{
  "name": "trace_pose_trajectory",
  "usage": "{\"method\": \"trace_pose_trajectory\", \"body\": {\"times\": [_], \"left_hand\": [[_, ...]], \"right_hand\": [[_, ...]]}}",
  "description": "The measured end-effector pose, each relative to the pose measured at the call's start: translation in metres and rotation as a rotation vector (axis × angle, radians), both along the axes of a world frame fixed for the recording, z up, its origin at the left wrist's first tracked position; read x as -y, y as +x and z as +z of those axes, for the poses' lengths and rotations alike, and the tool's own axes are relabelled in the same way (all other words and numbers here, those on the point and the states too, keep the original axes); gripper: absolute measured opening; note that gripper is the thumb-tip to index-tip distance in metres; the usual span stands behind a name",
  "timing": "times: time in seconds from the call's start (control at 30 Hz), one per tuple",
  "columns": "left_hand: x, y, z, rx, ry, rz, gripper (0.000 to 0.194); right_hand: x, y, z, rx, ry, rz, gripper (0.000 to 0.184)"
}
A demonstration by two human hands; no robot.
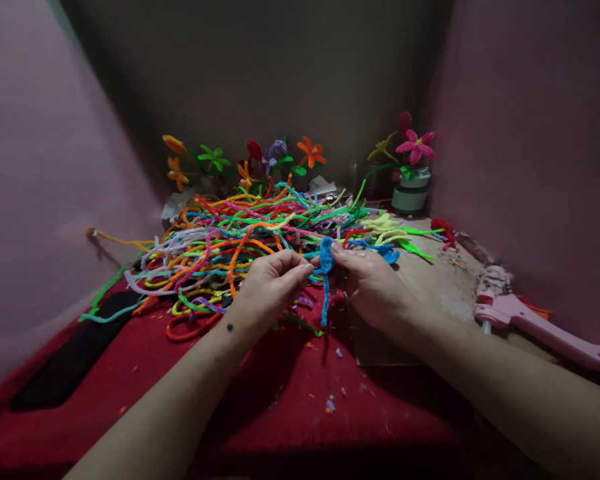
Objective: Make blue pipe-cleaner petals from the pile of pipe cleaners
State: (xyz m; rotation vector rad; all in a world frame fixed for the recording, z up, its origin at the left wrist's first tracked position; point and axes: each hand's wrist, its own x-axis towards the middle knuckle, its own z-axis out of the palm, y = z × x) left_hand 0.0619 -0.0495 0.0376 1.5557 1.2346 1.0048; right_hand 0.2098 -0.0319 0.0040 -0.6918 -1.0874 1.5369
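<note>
A blue pipe cleaner (325, 267) is bent into a loop at its top, and its tail hangs down over the red cloth (260, 400). My left hand (273, 283) pinches it from the left with closed fingers. From the right, my right hand (370, 283) grips the same loop between thumb and fingertips. Both hands hover just in front of a big tangled pile of multicoloured pipe cleaners (235, 240).
Finished pipe-cleaner flowers (260, 160) stand along the back wall, some in a small pot (410, 190). A pink glue gun (525, 313) lies at the right on a cardboard sheet (445, 280). A black strip (75, 360) lies at the left. Small scraps dot the cloth.
</note>
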Motion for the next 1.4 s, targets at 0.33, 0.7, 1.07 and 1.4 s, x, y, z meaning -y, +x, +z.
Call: {"method": "trace_pose_trajectory", "body": {"times": [0.33, 0.7, 1.07, 1.4], "left_hand": [[-0.001, -0.003, 0.000, -0.043, -0.018, -0.045, 0.021], [0.003, 0.001, -0.006, -0.032, 0.200, 0.110, 0.020], [-0.001, 0.009, -0.016, 0.357, -0.220, -0.087, 0.018], [-0.005, 0.005, -0.017, 0.316, -0.205, -0.054, 0.021]], "right_hand": [[0.004, 0.000, 0.007, 0.013, -0.091, 0.051, 0.019], [0.005, -0.001, 0.010, 0.031, -0.123, -0.083, 0.020], [0.002, 0.001, 0.006, -0.023, -0.118, 0.004, 0.018], [0.000, 0.005, 0.013, 0.130, -0.017, -0.118, 0.018]]}}
